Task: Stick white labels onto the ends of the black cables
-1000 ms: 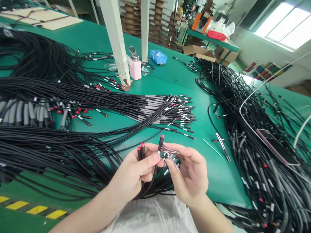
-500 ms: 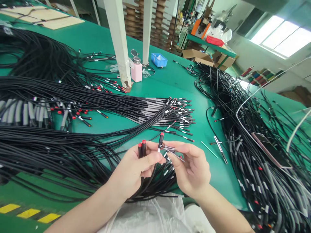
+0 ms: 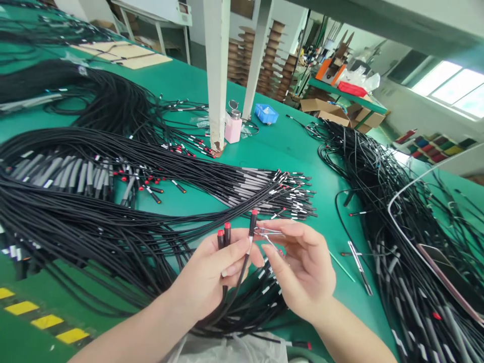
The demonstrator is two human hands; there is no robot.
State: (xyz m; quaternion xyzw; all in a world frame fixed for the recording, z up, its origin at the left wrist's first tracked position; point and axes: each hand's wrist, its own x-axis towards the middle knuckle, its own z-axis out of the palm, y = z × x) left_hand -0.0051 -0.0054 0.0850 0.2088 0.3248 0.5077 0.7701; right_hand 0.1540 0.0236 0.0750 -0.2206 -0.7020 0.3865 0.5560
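Black cable ends with red caps [image 3: 227, 235] are above the near part of the green tabletop [image 3: 278, 146], grasped in the fingers of the left hand [image 3: 214, 267]. The right hand [image 3: 306, 262] holds a thin metal tool [image 3: 271, 232] beside one end. The blue bin [image 3: 266, 116] contains something pale, too small to tell. Green surface spreads between this bin and the cable pile [image 3: 372, 191] at right.

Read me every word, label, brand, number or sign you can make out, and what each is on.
No text can be read.
White band on the cable in the left hand: too small to tell any print.
White labels on the bundled cables: too small to read.
Pen-like tool: no legible marking.
Pink bottle: no readable text.
Yellow floor stripes: a pattern, no words.
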